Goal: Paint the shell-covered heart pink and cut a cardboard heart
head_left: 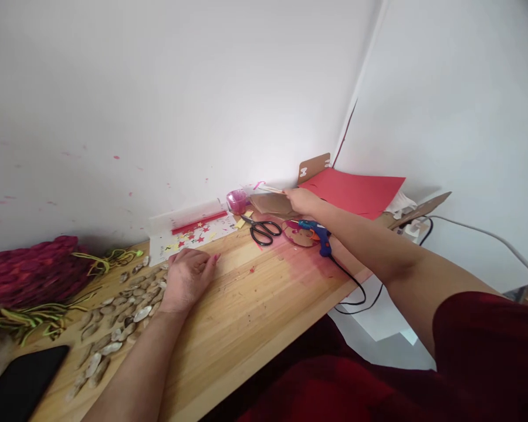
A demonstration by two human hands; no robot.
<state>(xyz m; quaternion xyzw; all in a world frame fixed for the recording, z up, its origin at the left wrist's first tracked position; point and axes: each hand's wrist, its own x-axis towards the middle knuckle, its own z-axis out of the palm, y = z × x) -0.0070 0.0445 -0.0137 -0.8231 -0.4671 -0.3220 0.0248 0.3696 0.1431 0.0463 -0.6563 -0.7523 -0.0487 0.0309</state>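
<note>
My right hand (305, 201) is stretched to the back of the wooden table, closed on a thin brush (270, 189) whose pink tip is near the wall. Just left of it stands a pink-stained cup (236, 201). Beneath my right forearm lies a blue glue gun (320, 236), its nozzle over a pink-stained cardboard piece (298, 234). My left hand (190, 275) rests on the table with curled fingers, beside many peanut shells (143, 314); whether anything small is between its fingers is hidden. Black-handled scissors (264, 231) lie between the hands.
Red paper (354, 190) covers the back right corner. White paper (162, 240) with star cutouts lies along the wall. A magenta woven item (35, 269) and a black phone (24, 384) are at the left. The glue gun's cord (349, 275) hangs over the table's front edge.
</note>
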